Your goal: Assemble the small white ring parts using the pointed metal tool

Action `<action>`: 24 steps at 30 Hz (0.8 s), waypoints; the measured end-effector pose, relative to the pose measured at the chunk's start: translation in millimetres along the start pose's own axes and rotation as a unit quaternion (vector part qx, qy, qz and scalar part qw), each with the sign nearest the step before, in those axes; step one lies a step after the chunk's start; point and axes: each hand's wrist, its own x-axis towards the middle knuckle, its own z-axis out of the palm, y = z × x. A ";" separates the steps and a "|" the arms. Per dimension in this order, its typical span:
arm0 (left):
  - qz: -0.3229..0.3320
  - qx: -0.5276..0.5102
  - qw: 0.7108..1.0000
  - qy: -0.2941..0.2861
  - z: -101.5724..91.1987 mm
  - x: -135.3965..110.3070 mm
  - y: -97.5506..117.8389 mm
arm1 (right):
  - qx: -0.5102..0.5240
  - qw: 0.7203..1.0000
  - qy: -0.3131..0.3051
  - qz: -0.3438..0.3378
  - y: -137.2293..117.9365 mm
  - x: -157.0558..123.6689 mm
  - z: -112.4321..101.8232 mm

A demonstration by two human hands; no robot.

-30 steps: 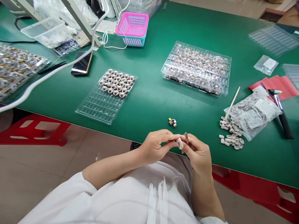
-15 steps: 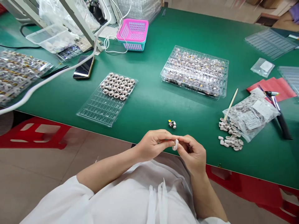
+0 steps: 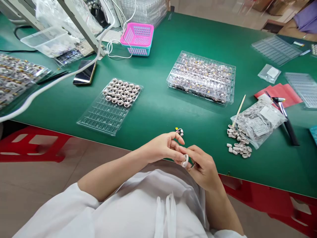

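Both hands meet at the near edge of the green table (image 3: 158,112). My right hand (image 3: 203,168) is closed around a small white shell part (image 3: 184,161) and a thin metal tool. My left hand (image 3: 165,146) pinches the same white part with its thumb and fingers. Just beyond my left fingertips, a small assembled piece (image 3: 180,131) with a yellow tab lies on the table. A clear tray (image 3: 99,115) on the left holds several pale shells in its far rows. A stack of full clear trays (image 3: 201,76) sits at centre right.
To the right lie loose white shells (image 3: 238,147), a plastic bag of shells (image 3: 259,122), a wooden stick (image 3: 238,110), red sheets (image 3: 282,92) and a black tool (image 3: 287,123). At the back stand a pink basket (image 3: 137,38), a phone (image 3: 84,74), cables and more trays.
Both hands sank a little toward my body with the white part. The metal tool that stood up in my right hand now lies low in its fingers. The view shifted slightly right.
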 end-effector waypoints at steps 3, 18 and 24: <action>0.017 0.013 1.000 0.004 0.8 0.6 -2.0 | 0.024 0.999 -0.034 0.019 3.1 -4.0 0.0; 0.098 0.073 0.992 0.029 -2.9 5.5 -12.2 | 0.022 0.992 0.113 0.057 9.9 -14.4 10.9; 0.259 0.161 0.951 -0.047 -1.3 8.1 -23.3 | 0.151 0.969 0.179 0.084 14.7 -16.6 29.5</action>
